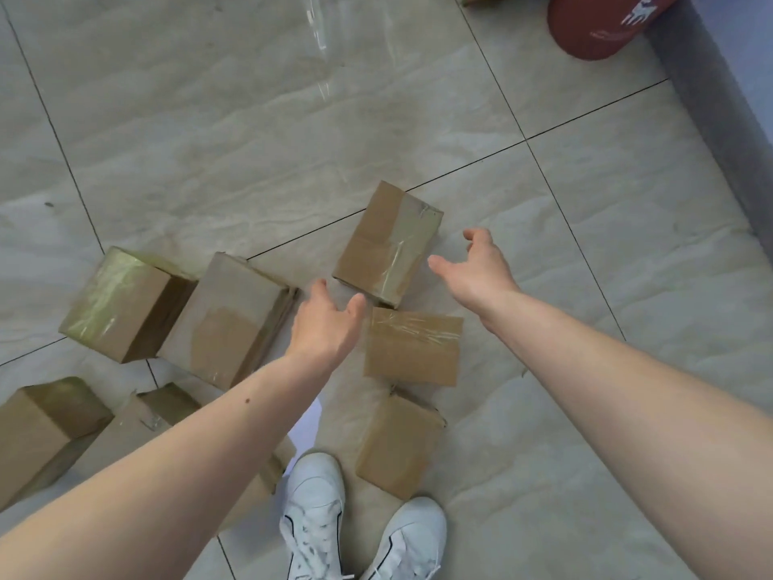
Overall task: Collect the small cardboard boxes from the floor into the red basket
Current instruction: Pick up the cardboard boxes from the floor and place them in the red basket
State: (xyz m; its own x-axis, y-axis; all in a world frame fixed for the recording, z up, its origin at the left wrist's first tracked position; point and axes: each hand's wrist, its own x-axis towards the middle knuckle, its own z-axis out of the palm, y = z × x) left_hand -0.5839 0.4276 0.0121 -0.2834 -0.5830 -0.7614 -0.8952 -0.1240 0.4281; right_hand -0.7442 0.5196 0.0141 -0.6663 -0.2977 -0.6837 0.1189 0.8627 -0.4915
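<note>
Several small taped cardboard boxes lie on the tiled floor. The farthest box (389, 242) lies between my two hands. My left hand (326, 324) is open just below its near left corner, fingers apart, holding nothing. My right hand (477, 265) is open to the right of the same box, apart from it. A second box (412, 347) lies flat just beneath, and a third (397, 443) by my shoes. More boxes lie at the left (121, 305), (228, 320), (37, 433). The red basket (598, 23) shows partly at the top right.
My white shoes (313, 517) stand at the bottom centre. A grey wall base (719, 119) runs along the right side. A white paper scrap (307, 429) lies under my left forearm. Bare tiles stretch across the top left.
</note>
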